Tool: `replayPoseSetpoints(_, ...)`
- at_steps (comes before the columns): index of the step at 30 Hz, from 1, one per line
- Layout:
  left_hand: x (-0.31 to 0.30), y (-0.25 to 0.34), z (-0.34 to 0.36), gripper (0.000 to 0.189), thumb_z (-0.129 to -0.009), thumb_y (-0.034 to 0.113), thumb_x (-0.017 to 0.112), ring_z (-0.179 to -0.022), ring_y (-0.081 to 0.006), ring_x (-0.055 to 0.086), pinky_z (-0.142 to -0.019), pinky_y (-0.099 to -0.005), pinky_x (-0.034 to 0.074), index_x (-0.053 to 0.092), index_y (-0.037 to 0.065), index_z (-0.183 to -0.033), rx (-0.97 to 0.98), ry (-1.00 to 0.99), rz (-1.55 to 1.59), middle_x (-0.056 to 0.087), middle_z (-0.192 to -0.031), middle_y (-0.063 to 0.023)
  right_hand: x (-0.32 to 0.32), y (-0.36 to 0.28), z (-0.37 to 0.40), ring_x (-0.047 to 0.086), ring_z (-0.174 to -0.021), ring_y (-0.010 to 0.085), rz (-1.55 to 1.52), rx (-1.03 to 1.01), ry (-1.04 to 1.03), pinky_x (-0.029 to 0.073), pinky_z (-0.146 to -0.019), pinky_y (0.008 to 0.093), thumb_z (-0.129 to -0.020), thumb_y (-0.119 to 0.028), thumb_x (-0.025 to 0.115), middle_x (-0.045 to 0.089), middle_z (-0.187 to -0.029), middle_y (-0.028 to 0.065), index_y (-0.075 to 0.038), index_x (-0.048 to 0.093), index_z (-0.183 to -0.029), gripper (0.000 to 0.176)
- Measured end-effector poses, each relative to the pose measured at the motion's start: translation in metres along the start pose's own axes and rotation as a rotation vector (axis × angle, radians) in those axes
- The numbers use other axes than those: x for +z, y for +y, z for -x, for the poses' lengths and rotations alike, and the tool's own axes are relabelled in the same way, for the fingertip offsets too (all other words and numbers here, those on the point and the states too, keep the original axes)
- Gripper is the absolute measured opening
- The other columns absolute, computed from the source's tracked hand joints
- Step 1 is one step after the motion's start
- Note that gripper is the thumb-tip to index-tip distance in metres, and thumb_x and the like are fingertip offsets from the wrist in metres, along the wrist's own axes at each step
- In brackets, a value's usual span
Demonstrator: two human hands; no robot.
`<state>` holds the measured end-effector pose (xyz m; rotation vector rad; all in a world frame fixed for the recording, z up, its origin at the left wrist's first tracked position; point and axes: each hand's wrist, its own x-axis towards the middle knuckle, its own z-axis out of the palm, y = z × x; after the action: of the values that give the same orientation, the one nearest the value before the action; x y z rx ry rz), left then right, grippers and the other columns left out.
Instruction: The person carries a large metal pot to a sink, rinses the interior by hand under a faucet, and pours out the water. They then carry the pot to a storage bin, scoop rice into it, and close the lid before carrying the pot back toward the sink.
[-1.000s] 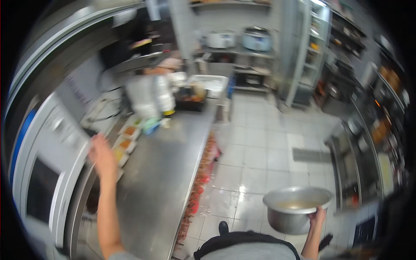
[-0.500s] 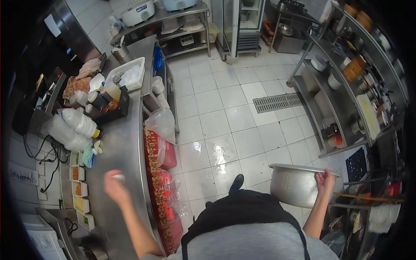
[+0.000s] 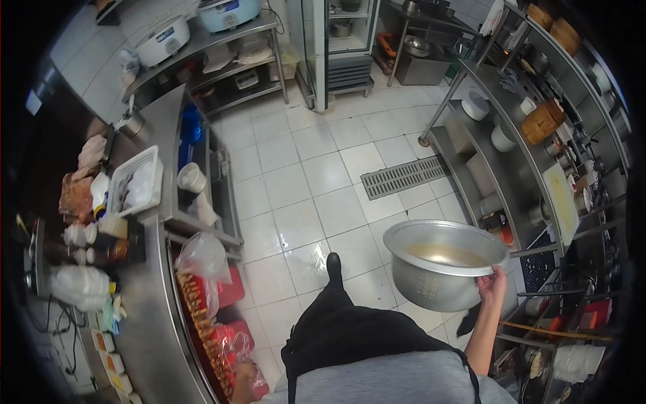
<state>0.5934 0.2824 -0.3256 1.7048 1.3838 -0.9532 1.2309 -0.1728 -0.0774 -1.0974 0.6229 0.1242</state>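
One-handed carry of the pot (image 3: 441, 266), low on my right.
My right hand (image 3: 493, 286) clamps its near rim; liquid inside, so level and slow seems wise. My left hand (image 3: 243, 378): grip I cannot tell.

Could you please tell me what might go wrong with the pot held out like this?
1. Only the right hand grips the metal pot, by its rim, so it could tip and spill the liquid inside.
2. The tiled floor shows shiny patches, possibly wet; a slip seems possible.
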Motion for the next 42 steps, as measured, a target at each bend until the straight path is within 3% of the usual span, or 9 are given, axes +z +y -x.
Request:
replayPoseSetpoints(2,-0.037,0.031,-0.033,0.028,-0.080,0.023,0.050,-0.068,-0.0321,0.059,-0.069,-0.0423,0.047,0.063,0.000,-0.089,-0.113,-0.039,0.196,0.061,-0.072,-0.0209,0.045,-0.011,-0.012,0.063,-0.068,0.0200,-0.035,-0.010,0.014,0.055,-0.063,0.0323,-0.076,-0.016,0.059,0.062,-0.081,0.0066,-0.004,0.055,-0.089,0.018)
replayPoseSetpoints(7,-0.166,0.251,-0.109,0.031,-0.077,0.026,0.054,-0.072,-0.0316,0.060,-0.067,-0.0416,0.046,0.063,-0.003,-0.081,0.221,0.382,0.413,0.062,-0.076,-0.0211,0.117,-0.047,-0.083,0.064,-0.069,0.0218,-0.059,-0.047,-0.074,0.055,-0.060,0.0341,-0.078,-0.015,0.055,0.063,-0.084,0.0091,-0.002,0.053,-0.094,0.021)
replayPoseSetpoints(9,-0.224,0.395,-0.095,0.033,-0.077,0.025,0.058,-0.087,-0.0338,0.060,-0.077,-0.0376,0.046,0.062,0.001,-0.098,0.531,0.638,0.186,0.062,-0.094,-0.0236,0.141,-0.059,-0.085,0.064,-0.068,0.0215,-0.059,-0.076,-0.073,0.055,-0.059,0.0338,-0.078,-0.015,0.055,0.063,-0.084,0.0092,-0.002,0.054,-0.094,0.021)
replayPoseSetpoints(11,-0.271,0.515,-0.122,0.041,-0.077,0.022,0.060,-0.089,-0.0299,0.061,-0.079,-0.0363,0.047,0.055,0.006,-0.115,0.652,0.536,0.400,0.062,-0.100,-0.0191,0.165,-0.077,-0.091,0.065,-0.066,0.0211,-0.065,-0.104,-0.058,0.056,-0.057,0.0332,-0.079,-0.015,0.055,0.063,-0.085,0.0098,-0.001,0.054,-0.094,0.020)
replayPoseSetpoints(13,-0.330,0.655,-0.048,0.045,-0.080,0.024,0.058,-0.079,-0.0223,0.062,-0.075,-0.0339,0.048,0.052,0.006,-0.121,0.762,0.485,0.602,0.059,-0.110,-0.0155,0.189,-0.093,-0.097,0.065,-0.064,0.0212,-0.081,-0.142,-0.055,0.057,-0.055,0.0317,-0.079,-0.015,0.055,0.064,-0.083,0.0100,-0.001,0.054,-0.093,0.020)
replayPoseSetpoints(16,-0.416,0.801,-0.068,0.047,-0.082,0.028,0.059,-0.078,-0.0234,0.062,-0.075,-0.0342,0.048,0.050,0.007,-0.123,1.184,0.857,0.426,0.057,-0.115,-0.0151,0.209,-0.105,-0.147,0.065,-0.056,0.0213,-0.114,-0.150,-0.094,0.057,-0.048,0.0293,-0.080,-0.014,0.055,0.064,-0.075,0.0101,-0.003,0.054,-0.092,0.016)
replayPoseSetpoints(19,-0.486,0.910,0.032,0.052,-0.085,0.033,0.056,-0.106,-0.0293,0.055,-0.091,-0.0350,0.042,0.046,0.003,-0.127,1.203,0.687,0.751,0.054,-0.121,-0.0163,0.247,-0.118,-0.213,0.063,-0.051,0.0212,-0.080,-0.189,-0.133,0.057,-0.044,0.0317,-0.081,-0.012,0.054,0.061,-0.065,0.0096,-0.005,0.053,-0.087,0.009)
replayPoseSetpoints(30,-0.612,1.091,0.017,0.065,-0.089,0.039,0.046,-0.107,-0.0396,0.052,-0.089,-0.0409,0.041,0.024,0.001,-0.137,1.065,1.306,0.352,0.053,-0.115,-0.0274,0.446,-0.198,-0.357,0.061,-0.049,0.0174,-0.039,-0.220,-0.370,0.056,-0.042,0.0292,-0.080,-0.004,0.051,0.060,-0.066,0.0097,-0.003,0.052,-0.084,0.005)
replayPoseSetpoints(42,-0.580,1.184,0.020,0.045,-0.072,0.008,0.072,-0.085,-0.0196,0.060,-0.068,-0.0279,0.046,0.056,0.001,-0.113,1.339,1.223,0.581,0.061,-0.104,-0.0150,0.680,-0.302,-0.482,0.059,-0.060,0.0114,0.118,-0.317,-0.658,0.051,-0.057,0.0227,-0.079,-0.004,0.055,0.061,-0.075,0.0059,-0.001,0.054,-0.085,0.008)
